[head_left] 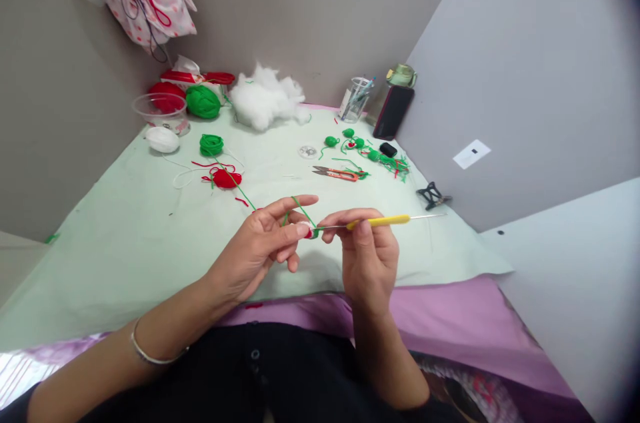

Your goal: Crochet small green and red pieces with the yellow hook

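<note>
My left hand point(273, 236) pinches a small crochet piece point(310, 231) in red, white and green between thumb and fingers. Green yarn point(235, 184) runs from a small green ball point(211, 144) to this hand and loops over the raised index finger. In my right hand point(370, 250) is a crochet hook point(385, 220) with a yellow handle, gripped between thumb and fingers. Its thin left end meets the crochet piece at the green edge; the other metal end points right. Much of the piece is covered by the left fingers.
Orange-handled thread snips point(336, 174) lie beyond the hands, near several green crocheted pieces point(359, 143). White stuffing point(267, 98), a green yarn ball point(203, 102) and a clear tub point(160, 110) stand at the back left. A phone point(394, 112) leans at the back right.
</note>
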`<act>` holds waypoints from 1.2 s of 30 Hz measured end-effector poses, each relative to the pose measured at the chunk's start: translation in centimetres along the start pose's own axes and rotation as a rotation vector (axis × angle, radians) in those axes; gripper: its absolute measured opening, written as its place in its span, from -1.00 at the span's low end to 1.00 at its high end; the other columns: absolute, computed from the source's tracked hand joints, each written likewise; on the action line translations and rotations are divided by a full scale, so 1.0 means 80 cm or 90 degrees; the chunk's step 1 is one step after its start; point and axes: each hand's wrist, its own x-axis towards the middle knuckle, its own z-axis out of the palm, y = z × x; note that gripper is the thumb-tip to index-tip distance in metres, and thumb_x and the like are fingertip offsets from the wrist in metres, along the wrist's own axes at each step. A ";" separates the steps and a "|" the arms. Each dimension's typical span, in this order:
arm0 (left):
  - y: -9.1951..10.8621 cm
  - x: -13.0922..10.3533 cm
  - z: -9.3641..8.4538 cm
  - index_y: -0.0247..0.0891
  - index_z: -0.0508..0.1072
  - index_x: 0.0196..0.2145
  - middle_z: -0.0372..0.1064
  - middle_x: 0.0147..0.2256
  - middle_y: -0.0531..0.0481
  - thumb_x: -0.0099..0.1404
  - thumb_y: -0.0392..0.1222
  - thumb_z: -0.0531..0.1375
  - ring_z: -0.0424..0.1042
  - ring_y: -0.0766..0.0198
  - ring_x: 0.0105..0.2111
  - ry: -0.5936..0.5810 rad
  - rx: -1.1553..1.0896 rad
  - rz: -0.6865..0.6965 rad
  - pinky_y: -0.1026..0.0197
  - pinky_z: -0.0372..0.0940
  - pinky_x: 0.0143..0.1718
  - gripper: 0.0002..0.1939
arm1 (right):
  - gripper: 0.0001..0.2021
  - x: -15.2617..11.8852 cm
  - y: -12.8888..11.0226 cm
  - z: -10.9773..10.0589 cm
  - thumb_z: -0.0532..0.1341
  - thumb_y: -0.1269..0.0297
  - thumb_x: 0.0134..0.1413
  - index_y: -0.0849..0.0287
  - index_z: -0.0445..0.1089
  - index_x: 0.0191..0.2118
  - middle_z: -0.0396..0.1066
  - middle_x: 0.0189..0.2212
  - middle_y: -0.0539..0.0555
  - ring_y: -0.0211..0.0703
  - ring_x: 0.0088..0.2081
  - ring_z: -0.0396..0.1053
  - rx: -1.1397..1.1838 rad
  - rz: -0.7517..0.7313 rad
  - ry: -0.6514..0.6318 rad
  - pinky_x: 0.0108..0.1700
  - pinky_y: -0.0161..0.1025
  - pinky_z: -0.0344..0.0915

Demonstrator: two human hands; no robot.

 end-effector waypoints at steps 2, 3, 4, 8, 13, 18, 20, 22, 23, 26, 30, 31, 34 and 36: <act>-0.002 -0.001 -0.001 -0.19 0.61 0.04 0.39 -0.31 0.12 0.22 -0.23 0.44 0.10 0.58 -0.64 0.012 0.030 0.029 0.38 0.34 -0.59 -0.59 | -0.79 -0.003 -0.003 -0.001 0.07 0.30 0.46 0.09 0.47 -0.12 0.60 -0.26 0.07 -0.19 -0.34 0.53 -0.085 -0.068 -0.010 -0.26 -0.16 0.52; -0.004 -0.001 -0.001 -0.17 0.61 0.04 0.38 -0.30 0.12 0.22 -0.22 0.43 0.14 0.57 -0.63 0.020 0.050 0.049 0.36 0.36 -0.57 -0.59 | -0.79 -0.005 -0.003 0.000 0.07 0.33 0.46 0.08 0.47 -0.09 0.59 -0.24 0.08 -0.18 -0.30 0.54 -0.138 -0.121 -0.020 -0.24 -0.15 0.52; -0.007 -0.002 -0.002 -0.14 0.61 0.05 0.37 -0.30 0.13 0.23 -0.21 0.43 0.19 0.56 -0.62 0.029 0.072 0.070 0.36 0.38 -0.55 -0.60 | -0.78 -0.007 -0.003 0.000 0.07 0.37 0.45 0.07 0.47 -0.05 0.59 -0.22 0.09 -0.15 -0.26 0.55 -0.191 -0.180 -0.035 -0.22 -0.14 0.53; -0.015 -0.002 -0.001 -0.09 0.58 0.10 0.37 -0.33 0.15 0.22 -0.22 0.45 0.38 0.49 -0.55 0.051 0.108 0.102 0.39 0.37 -0.49 -0.53 | -0.73 -0.013 0.010 0.003 0.15 0.46 0.37 0.07 0.46 0.07 0.59 -0.18 0.15 -0.09 -0.15 0.55 -0.380 -0.372 -0.073 -0.18 -0.13 0.54; -0.008 0.002 0.000 -0.29 0.58 0.08 0.29 -0.50 0.18 0.22 -0.22 0.45 0.03 0.58 -0.66 0.005 -0.071 -0.065 0.46 0.23 -0.60 -0.53 | -0.70 -0.013 0.016 0.005 0.22 0.47 0.32 -0.04 0.52 0.05 0.54 -0.16 0.11 -0.09 -0.15 0.53 -0.418 -0.363 -0.013 -0.17 -0.11 0.52; 0.000 0.003 -0.004 -0.26 0.59 0.07 0.35 -0.44 0.16 0.23 -0.28 0.44 -0.02 0.63 -0.67 -0.002 -0.067 -0.039 0.50 0.14 -0.67 -0.57 | -0.78 0.000 0.003 0.006 0.12 0.37 0.43 0.08 0.54 -0.13 0.49 -0.34 0.04 -0.21 -0.38 0.43 -0.081 -0.113 0.021 -0.32 -0.17 0.42; -0.003 0.002 -0.001 -0.21 0.59 0.07 0.35 -0.42 0.18 0.22 -0.26 0.45 0.01 0.62 -0.69 -0.009 -0.042 -0.017 0.46 0.21 -0.67 -0.56 | -0.80 0.002 0.001 0.008 0.15 0.36 0.41 0.09 0.55 -0.14 0.52 -0.30 0.05 -0.20 -0.35 0.45 -0.070 -0.101 -0.002 -0.31 -0.18 0.44; -0.007 0.001 0.003 -0.20 0.60 0.05 0.39 -0.38 0.16 0.20 -0.25 0.47 0.08 0.61 -0.68 -0.003 -0.028 0.004 0.43 0.27 -0.66 -0.56 | -0.80 0.000 0.003 0.010 0.17 0.42 0.39 0.08 0.56 -0.10 0.56 -0.25 0.06 -0.18 -0.26 0.51 -0.129 -0.137 -0.017 -0.24 -0.18 0.48; -0.009 0.002 0.005 -0.21 0.61 0.04 0.41 -0.37 0.15 0.18 -0.25 0.47 0.10 0.60 -0.68 0.007 -0.027 0.014 0.42 0.29 -0.65 -0.56 | -0.77 -0.002 0.004 0.011 0.18 0.46 0.37 0.07 0.56 -0.07 0.57 -0.23 0.07 -0.17 -0.22 0.52 -0.176 -0.172 -0.020 -0.20 -0.17 0.50; -0.012 0.004 0.006 -0.25 0.62 0.02 0.34 -0.47 0.18 0.19 -0.22 0.48 0.09 0.59 -0.67 0.018 -0.053 0.001 0.45 0.27 -0.63 -0.57 | -0.71 -0.009 0.009 0.010 0.25 0.52 0.30 0.03 0.56 0.02 0.58 -0.14 0.11 -0.12 -0.12 0.54 -0.331 -0.311 -0.011 -0.14 -0.14 0.52; -0.007 0.009 0.000 -0.35 0.66 -0.05 0.18 -0.56 0.22 0.20 -0.26 0.46 -0.04 0.60 -0.66 0.004 -0.110 -0.072 0.52 0.17 -0.64 -0.66 | -0.76 -0.006 0.009 0.004 0.21 0.46 0.35 0.03 0.57 -0.03 0.56 -0.23 0.09 -0.14 -0.24 0.52 -0.272 -0.258 0.026 -0.22 -0.14 0.50; -0.006 0.009 -0.002 -0.35 0.67 -0.07 0.21 -0.54 0.20 0.20 -0.28 0.45 -0.04 0.61 -0.65 0.008 -0.111 -0.069 0.52 0.17 -0.63 -0.68 | -0.77 -0.003 0.008 0.002 0.17 0.43 0.38 0.04 0.56 -0.06 0.54 -0.27 0.06 -0.18 -0.31 0.50 -0.197 -0.192 0.034 -0.27 -0.16 0.48; -0.006 0.009 -0.003 -0.26 0.69 -0.09 0.33 -0.46 0.14 0.20 -0.29 0.45 0.07 0.60 -0.62 0.023 -0.072 -0.014 0.49 0.29 -0.55 -0.71 | -0.79 0.003 0.004 0.002 0.16 0.35 0.41 0.05 0.57 -0.14 0.51 -0.30 0.02 -0.24 -0.38 0.44 -0.038 -0.061 0.014 -0.32 -0.21 0.42; -0.009 0.006 -0.002 -0.20 0.69 -0.08 0.40 -0.40 0.11 0.19 -0.27 0.46 0.23 0.54 -0.56 0.020 -0.035 0.018 0.43 0.39 -0.48 -0.70 | -0.83 0.004 0.003 0.005 0.21 0.35 0.38 0.06 0.59 -0.14 0.55 -0.27 0.04 -0.20 -0.29 0.48 -0.049 -0.063 -0.024 -0.24 -0.20 0.44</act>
